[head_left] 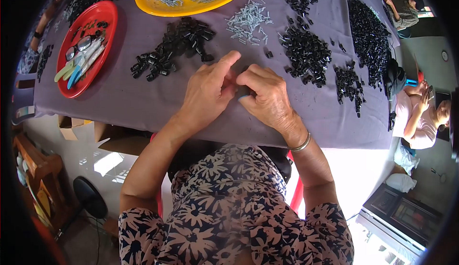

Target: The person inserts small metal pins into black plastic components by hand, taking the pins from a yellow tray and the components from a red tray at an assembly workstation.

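My left hand (206,93) and my right hand (267,93) meet over the table near its front edge. The left forefinger stretches forward while its thumb bends in toward the right fingers. My right fingers are curled in a pinch, with a bit of blue at the thumb tip. Whatever lies between the fingertips is hidden or too small to name. Ahead of the left hand lies a heap of black plastic pieces (184,39). Small metal springs (249,22) are piled beyond both hands. To the right spreads another heap of small black parts (306,52).
A yellow tray (189,11) of springs stands at the back. On the left, a red tray (111,23) holds glasses and cutting tools with coloured handles. More black parts (368,40) cover the purple tablecloth (158,104) at right. A seated person (420,116) is beyond the table's right edge.
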Demonstrator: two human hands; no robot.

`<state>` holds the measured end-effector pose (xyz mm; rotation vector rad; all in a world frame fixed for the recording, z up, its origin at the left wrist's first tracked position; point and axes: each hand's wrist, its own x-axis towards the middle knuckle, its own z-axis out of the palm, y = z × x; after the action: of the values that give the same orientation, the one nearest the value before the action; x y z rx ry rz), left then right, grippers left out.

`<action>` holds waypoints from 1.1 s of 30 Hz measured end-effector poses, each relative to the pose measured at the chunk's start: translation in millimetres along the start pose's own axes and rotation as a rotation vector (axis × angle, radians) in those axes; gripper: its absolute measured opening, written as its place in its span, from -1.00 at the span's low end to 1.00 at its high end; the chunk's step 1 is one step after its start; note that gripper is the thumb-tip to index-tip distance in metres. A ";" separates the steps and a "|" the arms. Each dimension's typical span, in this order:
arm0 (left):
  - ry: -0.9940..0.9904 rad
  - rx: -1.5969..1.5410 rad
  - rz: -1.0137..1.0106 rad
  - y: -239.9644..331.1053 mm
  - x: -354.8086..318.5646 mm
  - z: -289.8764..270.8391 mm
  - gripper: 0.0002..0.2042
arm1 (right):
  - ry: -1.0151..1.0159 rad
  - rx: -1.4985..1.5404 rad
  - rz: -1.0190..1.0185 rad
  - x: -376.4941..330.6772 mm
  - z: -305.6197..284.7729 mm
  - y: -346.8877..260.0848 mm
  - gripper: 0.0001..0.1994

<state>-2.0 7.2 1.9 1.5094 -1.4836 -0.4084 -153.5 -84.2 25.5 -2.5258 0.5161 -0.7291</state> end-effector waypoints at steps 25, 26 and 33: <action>0.017 -0.010 0.087 -6.5 -0.7 3.1 -0.37 | 0.111 -0.337 0.169 10.0 -28.5 34.7 -0.77; 0.017 -0.009 0.083 -7.3 -0.5 3.2 -0.37 | 0.103 -0.254 0.193 7.6 -29.7 32.3 -0.77; 0.037 0.000 0.105 -6.2 -0.7 4.1 -0.38 | -0.023 0.212 0.171 7.5 -24.5 4.6 -0.73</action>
<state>-1.7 5.2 -5.2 1.4247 -1.5257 -0.3169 -162.6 -99.3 44.6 -2.2600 0.6047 -0.6534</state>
